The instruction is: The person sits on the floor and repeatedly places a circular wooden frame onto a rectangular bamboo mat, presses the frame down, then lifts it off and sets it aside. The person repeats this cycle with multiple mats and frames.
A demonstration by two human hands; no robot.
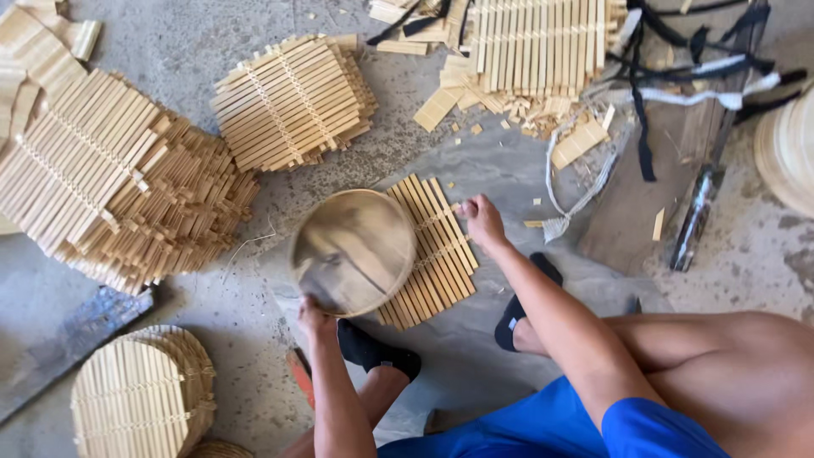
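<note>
A person crouches on a grey concrete floor (pixel 500 170). The left hand (pixel 314 318) grips the near rim of a round, shallow wooden hoop frame (pixel 352 252), blurred, which lies over a square mat of pale bamboo slats (pixel 437 254). The right hand (pixel 483 220) rests on the mat's far edge. Two stacks of similar square slat mats (pixel 292 102) lie to the left, a stack of round-cut slat discs (pixel 140 394) at lower left. Offcuts and black straps (pixel 644 127) lie beyond, beside a dark-handled tool (pixel 695 216).
</note>
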